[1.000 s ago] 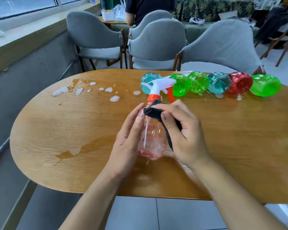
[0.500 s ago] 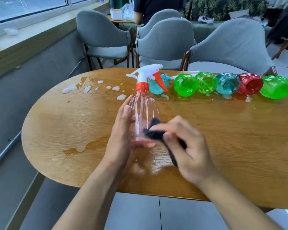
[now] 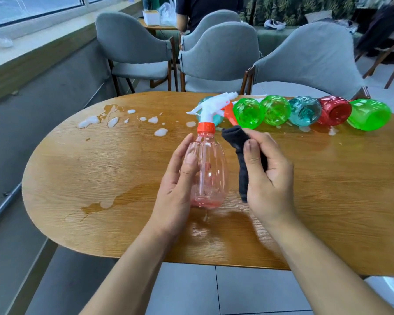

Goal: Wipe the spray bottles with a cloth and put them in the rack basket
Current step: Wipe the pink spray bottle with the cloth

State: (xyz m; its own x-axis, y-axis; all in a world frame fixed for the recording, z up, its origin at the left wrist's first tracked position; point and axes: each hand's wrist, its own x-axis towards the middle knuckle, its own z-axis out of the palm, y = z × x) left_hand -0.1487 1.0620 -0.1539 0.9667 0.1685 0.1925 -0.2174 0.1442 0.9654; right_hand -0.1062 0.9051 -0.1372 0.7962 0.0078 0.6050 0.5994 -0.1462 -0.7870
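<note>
A clear pink spray bottle with an orange collar and white trigger head stands upright on the wooden table. My left hand holds its left side, thumb across the front. My right hand grips a dark cloth just right of the bottle, apart from it. Behind them several spray bottles lie on their sides in a row: a teal one mostly hidden, green ones, another teal, a red and a green. No rack basket is in view.
White foam blobs and a water puddle wet the table's left half. Grey chairs stand along the far edge. A person stands at another table in the background.
The right hand has lifted the cloth from the bottle's base up to beside its neck, off the bottle. The bottle's trigger head has turned.
</note>
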